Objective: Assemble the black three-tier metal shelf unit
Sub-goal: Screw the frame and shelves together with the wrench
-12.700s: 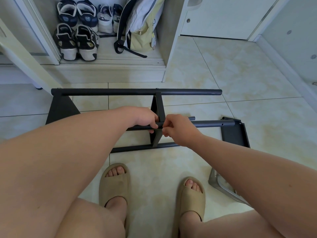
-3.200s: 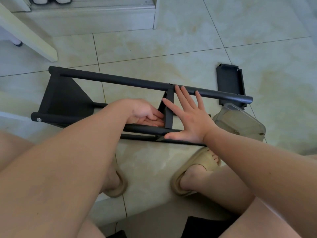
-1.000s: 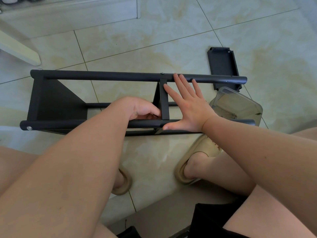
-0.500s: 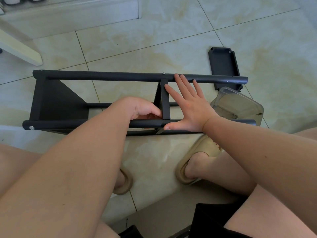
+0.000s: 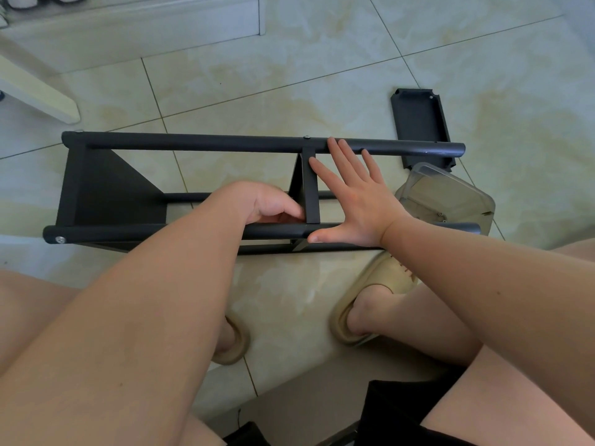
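The black shelf frame lies on its side on the tiled floor, its long round poles running left to right. One shelf panel sits at the left end and a second panel stands edge-on near the middle. My left hand reaches in just left of the middle panel with its fingers curled at the panel's base by the near pole; what they pinch is hidden. My right hand lies flat and spread against the right face of that panel, fingertips on the far pole, thumb on the near pole.
A loose black shelf panel lies on the floor at the right, beyond the frame's open end. A clear plastic container with small hardware rests beside my right hand. My sandalled feet are under the frame's near side. A white cabinet base runs along the top.
Over the last second almost nothing has moved: both hands stay at the middle panel. Compared with 12.7 s ago, the frame is turned and my right hand has opened flat.
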`<act>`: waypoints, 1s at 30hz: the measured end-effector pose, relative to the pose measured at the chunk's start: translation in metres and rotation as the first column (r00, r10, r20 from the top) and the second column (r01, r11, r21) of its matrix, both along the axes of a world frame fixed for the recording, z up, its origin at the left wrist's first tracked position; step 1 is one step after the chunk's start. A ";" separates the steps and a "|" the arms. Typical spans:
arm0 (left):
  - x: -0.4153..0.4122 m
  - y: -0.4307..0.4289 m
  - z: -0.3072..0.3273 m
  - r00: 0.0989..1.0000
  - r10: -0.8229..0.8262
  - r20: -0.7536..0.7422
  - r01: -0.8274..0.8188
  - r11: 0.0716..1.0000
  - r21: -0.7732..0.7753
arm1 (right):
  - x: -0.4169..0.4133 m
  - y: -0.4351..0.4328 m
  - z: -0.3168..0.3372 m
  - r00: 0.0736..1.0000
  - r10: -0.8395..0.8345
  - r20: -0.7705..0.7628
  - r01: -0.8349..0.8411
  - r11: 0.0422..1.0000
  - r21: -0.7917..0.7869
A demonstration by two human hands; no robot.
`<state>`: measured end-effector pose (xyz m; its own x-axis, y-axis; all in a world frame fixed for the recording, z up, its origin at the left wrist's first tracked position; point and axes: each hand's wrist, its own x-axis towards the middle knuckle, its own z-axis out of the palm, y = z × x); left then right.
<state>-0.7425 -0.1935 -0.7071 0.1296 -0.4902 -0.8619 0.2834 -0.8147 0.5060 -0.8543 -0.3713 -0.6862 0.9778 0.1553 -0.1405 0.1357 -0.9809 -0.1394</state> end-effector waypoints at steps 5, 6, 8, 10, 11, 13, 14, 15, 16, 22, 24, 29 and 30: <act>0.000 0.001 0.001 0.992 0.101 -0.070 -0.105 0.993 -0.059 | 0.000 0.000 -0.001 1.000 0.002 0.005 -0.002 1.000 -0.007; 0.000 0.000 0.001 0.992 0.104 -0.077 -0.108 0.993 -0.052 | 0.000 0.000 -0.001 1.000 0.003 0.006 -0.003 1.000 -0.006; -0.001 -0.002 0.001 0.996 0.076 -0.042 -0.077 0.997 -0.026 | 0.000 0.000 -0.001 1.000 0.003 0.009 -0.003 1.000 -0.004; -0.001 -0.002 0.000 1.000 0.016 -0.001 -0.016 1.000 -0.009 | 0.000 0.000 -0.001 1.000 0.003 0.009 -0.003 1.000 0.000; 0.000 -0.002 -0.001 1.000 -0.001 0.007 0.001 1.000 -0.006 | 0.000 0.000 -0.001 1.000 0.004 0.010 -0.004 1.000 0.002; 0.000 -0.001 -0.001 1.000 0.014 0.004 -0.014 1.000 -0.008 | 0.000 0.000 -0.001 1.000 0.004 0.014 -0.004 1.000 0.002; 0.000 0.000 -0.001 0.999 0.036 -0.003 -0.036 0.999 -0.017 | 0.000 0.000 0.000 1.000 0.005 0.014 -0.005 1.000 0.001; 0.001 0.001 -0.001 0.998 0.059 -0.012 -0.060 0.998 -0.029 | 0.000 0.000 0.000 1.000 0.005 0.013 -0.005 1.000 -0.001; 0.001 0.001 -0.001 0.997 0.079 -0.021 -0.079 0.996 -0.038 | 0.000 0.000 0.000 1.000 0.005 0.010 -0.005 1.000 -0.003; 0.000 -0.002 0.000 0.997 0.074 -0.029 -0.074 0.997 -0.001 | 0.000 0.000 0.000 1.000 0.004 0.017 -0.004 1.000 0.002; 0.000 -0.002 -0.001 0.999 0.037 -0.011 -0.037 0.999 0.004 | 0.000 0.000 -0.001 1.000 0.006 0.023 -0.006 1.000 0.006; 0.001 0.000 -0.003 0.997 0.076 -0.020 -0.076 0.997 -0.018 | 0.000 0.000 -0.001 1.000 0.006 0.011 -0.006 1.000 0.003; 0.001 0.000 -0.003 0.994 0.099 -0.035 -0.100 0.995 -0.031 | 0.000 0.000 -0.001 1.000 0.005 0.008 -0.005 1.000 0.004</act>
<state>-0.7415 -0.1931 -0.7104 0.1503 -0.5041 -0.8505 0.3796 -0.7649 0.5204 -0.8540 -0.3715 -0.6869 0.9782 0.1607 -0.1319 0.1417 -0.9796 -0.1423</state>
